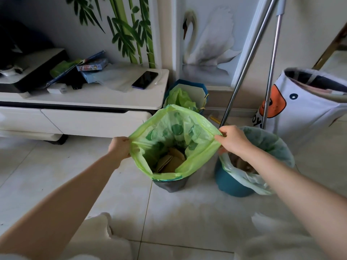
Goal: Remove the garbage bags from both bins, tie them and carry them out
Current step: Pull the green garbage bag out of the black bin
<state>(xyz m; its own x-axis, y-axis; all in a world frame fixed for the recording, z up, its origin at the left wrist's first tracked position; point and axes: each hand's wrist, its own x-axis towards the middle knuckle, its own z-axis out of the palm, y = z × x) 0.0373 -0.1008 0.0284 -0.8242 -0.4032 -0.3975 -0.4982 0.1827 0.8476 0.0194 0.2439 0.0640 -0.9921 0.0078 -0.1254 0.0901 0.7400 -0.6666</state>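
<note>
Progress: early stage. The green bag (174,136) is raised at its mouth but its base sits inside the grey bin (171,184) on the floor; it is not tied and not carried out. The left hand (120,148) grips the bag's left rim, fingers curled round the plastic. The right hand (233,140) pinches the right rim, stretching the mouth wide. The second bag (249,177), pale and translucent, remains draped over the teal bin (229,184) just right of the first, untouched.

Contents: the green bag holds flattened cardboard pieces (170,162) at the bottom. The second bag holds brownish waste, unclear in detail. Remaining: lift out, tie, and remove both.
</note>
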